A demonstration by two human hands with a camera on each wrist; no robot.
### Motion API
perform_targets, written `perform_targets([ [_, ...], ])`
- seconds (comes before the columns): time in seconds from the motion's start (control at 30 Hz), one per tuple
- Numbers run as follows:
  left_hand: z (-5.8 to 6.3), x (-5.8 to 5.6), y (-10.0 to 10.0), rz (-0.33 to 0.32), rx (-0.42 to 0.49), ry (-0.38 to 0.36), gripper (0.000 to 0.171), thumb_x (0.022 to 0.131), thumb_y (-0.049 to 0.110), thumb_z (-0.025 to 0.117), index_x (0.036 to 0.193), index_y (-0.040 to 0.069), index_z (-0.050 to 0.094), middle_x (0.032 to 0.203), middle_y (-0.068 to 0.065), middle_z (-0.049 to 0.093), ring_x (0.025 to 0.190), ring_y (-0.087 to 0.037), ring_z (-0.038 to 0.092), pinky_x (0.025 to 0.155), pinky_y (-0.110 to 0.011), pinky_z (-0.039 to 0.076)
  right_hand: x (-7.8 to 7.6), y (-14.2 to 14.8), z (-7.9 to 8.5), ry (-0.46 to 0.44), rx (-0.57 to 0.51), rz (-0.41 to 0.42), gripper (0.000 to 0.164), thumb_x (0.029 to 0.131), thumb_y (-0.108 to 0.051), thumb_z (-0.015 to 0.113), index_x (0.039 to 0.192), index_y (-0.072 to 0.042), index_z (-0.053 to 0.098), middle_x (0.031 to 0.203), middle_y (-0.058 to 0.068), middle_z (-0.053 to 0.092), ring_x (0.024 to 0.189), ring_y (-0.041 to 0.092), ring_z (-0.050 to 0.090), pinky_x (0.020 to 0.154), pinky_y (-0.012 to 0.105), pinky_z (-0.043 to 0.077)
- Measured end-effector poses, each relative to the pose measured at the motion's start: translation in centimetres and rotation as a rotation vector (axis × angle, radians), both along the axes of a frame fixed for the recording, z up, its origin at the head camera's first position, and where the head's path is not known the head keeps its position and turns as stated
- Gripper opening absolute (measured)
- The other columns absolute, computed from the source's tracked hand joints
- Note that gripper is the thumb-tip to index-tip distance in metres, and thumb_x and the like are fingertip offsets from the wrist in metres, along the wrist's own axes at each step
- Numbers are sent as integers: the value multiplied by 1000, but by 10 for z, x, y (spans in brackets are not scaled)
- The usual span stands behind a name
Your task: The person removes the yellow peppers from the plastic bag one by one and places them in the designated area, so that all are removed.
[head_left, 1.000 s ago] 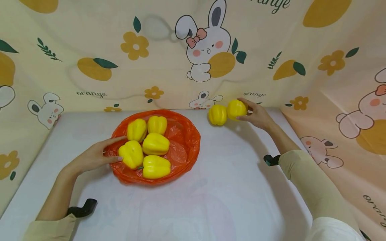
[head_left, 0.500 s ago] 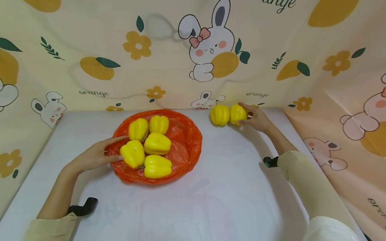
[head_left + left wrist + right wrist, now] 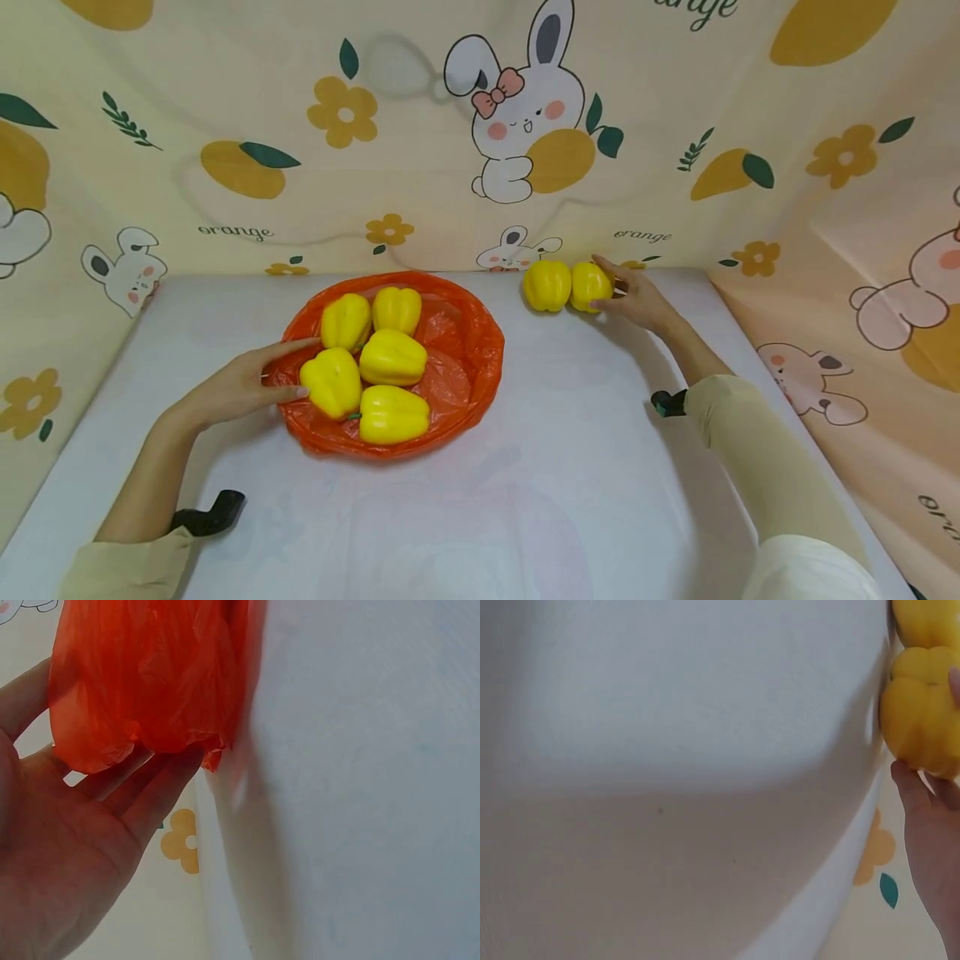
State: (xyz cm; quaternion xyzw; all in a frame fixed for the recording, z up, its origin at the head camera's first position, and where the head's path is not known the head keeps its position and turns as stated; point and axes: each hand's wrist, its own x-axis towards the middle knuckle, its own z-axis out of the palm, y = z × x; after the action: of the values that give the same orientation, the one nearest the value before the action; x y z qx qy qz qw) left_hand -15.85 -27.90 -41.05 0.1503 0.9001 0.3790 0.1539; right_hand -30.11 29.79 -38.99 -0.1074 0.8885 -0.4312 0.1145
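Note:
At the back right my right hand (image 3: 639, 296) holds a yellow bell pepper (image 3: 589, 287) between thumb and fingers, its right side partly hidden by them. A second yellow bell pepper (image 3: 547, 286) stands right beside it on the left. My left hand (image 3: 238, 385) grips the left side of a red plastic bag (image 3: 487, 367), which is spread wide with its rim rolled out. In the left wrist view the red film (image 3: 150, 682) lies against the left fingers. Inside the bag are several yellow bell peppers, one of them (image 3: 331, 384) close to the left fingertips.
The white tabletop (image 3: 465, 517) runs back to a hanging cloth (image 3: 420, 100) printed with rabbits and oranges. A similar cloth closes the right side (image 3: 832, 275). The bag's right part shows bare red film.
The right hand has brought its bell pepper slightly down onto the tabletop, beside the other one. The left hand keeps its place at the bag. The head view has shifted slightly.

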Motion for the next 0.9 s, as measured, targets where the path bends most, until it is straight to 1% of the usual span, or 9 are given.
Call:
perform_targets([
  [0.07,1,0,1,-1,4,-4,68,91,34,73,150,19,43,151,-23,40,136,-44,35,106,-72,27,0,-1,0,11,4,3,82,90,-10,73,158,-12,26,161,19,24,144,45,27,117,54,27],
  [0.13,2,1,2,-3,3,-9,69,91,34,72,151,18,43,151,-24,39,136,-46,34,106,-73,27,-5,3,-9,27,13,-1,82,91,-13,73,158,-15,26,162,17,23,145,43,27,117,53,26],
  [0.3,2,1,2,5,-5,-17,69,91,34,73,151,18,42,152,-25,37,137,-47,32,106,-73,27,-18,13,-31,78,33,-15,86,89,-23,76,158,-29,25,164,7,22,145,37,28,117,51,28],
  [0.4,1,1,3,6,-8,-24,70,91,34,73,151,18,42,153,-25,36,138,-47,31,106,-73,27,-18,13,-33,87,6,-21,87,89,-23,77,158,-29,25,164,7,22,145,37,28,117,51,28],
  [0.53,1,1,2,6,-13,-20,70,91,33,73,151,18,41,153,-25,36,138,-47,32,106,-73,27,-14,12,-29,82,-49,-36,87,88,-18,77,158,-24,25,163,9,22,146,37,27,118,49,26],
  [0.63,1,2,2,4,-11,-18,70,91,33,73,151,18,42,152,-25,37,137,-47,33,105,-73,28,-7,6,-18,71,-84,-50,87,89,-12,76,159,-17,25,164,11,21,147,38,24,119,50,23],
  [0.77,2,2,2,3,-10,-19,70,91,33,72,151,18,42,152,-25,38,136,-46,33,105,-73,28,2,-3,-2,77,-99,-69,83,89,-7,74,157,-8,27,163,14,21,147,39,23,120,50,21],
  [0.83,2,2,1,5,-10,-20,70,91,34,72,151,18,41,152,-25,38,136,-47,33,105,-73,28,3,-5,1,94,-94,-74,81,89,-6,74,156,-6,29,162,14,23,146,40,25,120,50,21],
  [0.9,2,2,1,6,-12,-22,70,91,34,72,152,18,41,152,-25,37,136,-47,33,105,-73,29,3,-5,2,109,-94,-82,78,89,-8,74,155,-7,32,162,13,26,146,37,26,120,48,21],
])
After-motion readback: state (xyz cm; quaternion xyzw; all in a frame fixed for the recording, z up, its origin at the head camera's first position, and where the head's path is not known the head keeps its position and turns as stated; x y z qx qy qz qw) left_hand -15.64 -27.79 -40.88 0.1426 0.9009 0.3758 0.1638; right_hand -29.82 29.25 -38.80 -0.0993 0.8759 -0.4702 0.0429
